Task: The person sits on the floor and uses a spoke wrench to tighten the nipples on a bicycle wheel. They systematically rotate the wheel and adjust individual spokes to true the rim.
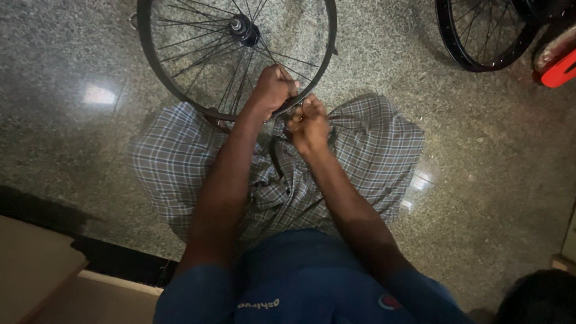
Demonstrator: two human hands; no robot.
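Two hands meet at the near edge of a black spoked bicycle wheel (237, 57) propped against checked-cloth knees. Left hand (273, 89), arm extended, clenches the rim; right hand (308, 123), just beside it, is fisted on something small I cannot identify. A second wheel (483, 33) lies well apart, far right.

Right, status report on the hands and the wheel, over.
Left hand gripping bicycle wheel rim. Right hand clenched at the rim's near edge. Second wheel lies apart.
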